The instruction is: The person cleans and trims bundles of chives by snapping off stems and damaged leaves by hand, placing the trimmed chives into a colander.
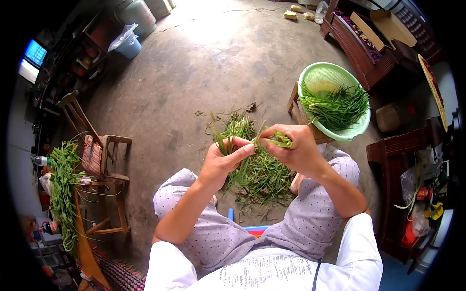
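Green stalks are between my two hands, above a pile of loose greens on the floor between my feet. My left hand pinches thin leafy stems, thumb pressed to the fingers. Close beside it, fingertips nearly touching, my right hand is closed round a small bunch of green stalks. At the right, a light green basket holds long green stalks and rests on a wooden stool.
A wooden chair stands at the left, beside a bench heaped with leafy greens. A blue bin is at the upper left. Dark wooden furniture lines the right. Yellowish lumps lie on the far floor.
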`<state>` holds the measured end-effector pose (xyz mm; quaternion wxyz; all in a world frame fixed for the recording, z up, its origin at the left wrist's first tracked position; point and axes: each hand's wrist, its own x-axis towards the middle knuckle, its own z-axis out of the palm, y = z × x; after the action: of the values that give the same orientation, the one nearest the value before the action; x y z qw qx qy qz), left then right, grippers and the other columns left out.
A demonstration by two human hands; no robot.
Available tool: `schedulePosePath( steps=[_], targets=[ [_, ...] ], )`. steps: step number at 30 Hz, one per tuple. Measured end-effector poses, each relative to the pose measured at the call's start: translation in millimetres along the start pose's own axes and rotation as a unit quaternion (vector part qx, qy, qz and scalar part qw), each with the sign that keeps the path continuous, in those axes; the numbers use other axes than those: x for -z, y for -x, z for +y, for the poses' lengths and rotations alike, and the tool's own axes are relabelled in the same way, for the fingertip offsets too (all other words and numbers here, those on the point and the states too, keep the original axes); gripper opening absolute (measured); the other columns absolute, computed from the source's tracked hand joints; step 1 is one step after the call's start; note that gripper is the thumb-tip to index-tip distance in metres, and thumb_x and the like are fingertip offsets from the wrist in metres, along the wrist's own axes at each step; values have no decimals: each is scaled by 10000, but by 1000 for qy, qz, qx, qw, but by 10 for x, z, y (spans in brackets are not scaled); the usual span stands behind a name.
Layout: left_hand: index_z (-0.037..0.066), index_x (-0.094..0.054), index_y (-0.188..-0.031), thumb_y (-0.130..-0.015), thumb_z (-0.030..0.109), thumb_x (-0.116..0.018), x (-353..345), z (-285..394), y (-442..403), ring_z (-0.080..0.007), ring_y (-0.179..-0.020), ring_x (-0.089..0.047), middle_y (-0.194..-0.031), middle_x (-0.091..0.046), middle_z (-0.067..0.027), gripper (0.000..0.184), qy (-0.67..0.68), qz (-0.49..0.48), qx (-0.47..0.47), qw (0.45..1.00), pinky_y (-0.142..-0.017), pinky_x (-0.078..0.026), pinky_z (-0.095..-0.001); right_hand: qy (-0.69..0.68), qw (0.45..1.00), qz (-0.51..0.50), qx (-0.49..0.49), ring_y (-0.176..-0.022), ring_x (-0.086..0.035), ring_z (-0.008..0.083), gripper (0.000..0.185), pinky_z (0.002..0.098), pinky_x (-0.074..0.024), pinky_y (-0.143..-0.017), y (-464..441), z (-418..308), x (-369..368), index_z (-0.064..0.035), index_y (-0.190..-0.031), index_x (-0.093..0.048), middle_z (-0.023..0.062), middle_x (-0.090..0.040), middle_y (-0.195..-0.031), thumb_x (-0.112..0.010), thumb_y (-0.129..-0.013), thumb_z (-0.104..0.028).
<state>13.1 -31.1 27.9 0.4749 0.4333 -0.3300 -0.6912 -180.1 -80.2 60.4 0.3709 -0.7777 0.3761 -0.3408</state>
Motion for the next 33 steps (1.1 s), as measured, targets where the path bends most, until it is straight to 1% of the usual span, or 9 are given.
schedulePosePath(
  steps=[2,5,8,12,17,22,24,26,33],
  targets=[
    [79,-639,-925,-847,134,-649,23,7,14,39,-531,-399,-748,-595,57,96,5,1,14,1000,-434,-241,-141,-1,999,32,35,-532,-581,124,151,271,-451,-496,-13,-8,51,12,-890,-657,124,-631,-652,-646,-782,-94],
    [84,-632,-945,-853,144,-643,65,12,27,42,-554,-420,-790,-601,43,110,34,-18,43,998,-434,-255,-131,5,992,95,-83,-516,-565,66,134,220,-415,-438,-60,50,223,-9,-887,-657,70,-640,-647,-666,-800,-110],
    [86,-626,-960,-859,154,-635,92,-5,36,41,-575,-434,-812,-601,36,121,71,-45,62,995,-432,-262,-125,17,994,106,-27,-512,-554,57,193,209,-406,-432,-96,90,271,-3,-895,-637,59,-623,-627,-706,-785,-145],
    [79,-622,-965,-861,152,-632,72,-5,31,39,-576,-434,-808,-599,32,127,97,-74,66,990,-427,-266,-122,-95,992,-13,-78,-536,-473,30,252,200,-352,-454,-36,-43,153,-11,-939,-621,-38,-539,-603,-719,-786,-186],
    [69,-622,-961,-857,144,-636,-21,15,33,39,-577,-431,-803,-600,26,129,97,-68,43,992,-429,-264,-125,-204,975,-18,-90,-552,-350,3,162,201,-269,-469,-22,-7,-39,-7,-828,-658,-88,-433,-586,-688,-822,-166],
    [63,-634,-923,-850,144,-645,-53,-32,24,42,-576,-419,-783,-614,17,109,-27,-20,-55,998,-427,-249,-130,-165,984,-17,-64,-568,-401,8,159,201,-322,-482,3,-15,-63,7,-864,-662,-72,-484,-596,-685,-820,-144],
    [66,-640,-899,-843,142,-654,-50,-18,33,44,-555,-403,-764,-623,14,95,-21,-11,-24,999,-424,-240,-134,-154,987,-13,-53,-574,-420,11,157,200,-340,-489,10,-19,-68,12,-876,-664,-63,-507,-601,-681,-822,-135],
    [69,-642,-898,-842,138,-654,-46,16,49,42,-541,-395,-758,-624,14,90,1,-14,1,1000,-420,-237,-137,-134,990,-20,-41,-580,-537,70,130,243,-424,-518,6,-27,-50,4,-863,-668,60,-619,-655,-653,-825,-119],
    [60,-625,-895,-848,129,-636,-28,7,33,36,-480,-356,-754,-600,3,84,42,-10,49,998,-375,-212,-131,-139,990,-11,-27,-561,-530,70,126,245,-420,-503,2,-45,-51,12,-864,-664,72,-615,-649,-648,-825,-107]
  ],
)
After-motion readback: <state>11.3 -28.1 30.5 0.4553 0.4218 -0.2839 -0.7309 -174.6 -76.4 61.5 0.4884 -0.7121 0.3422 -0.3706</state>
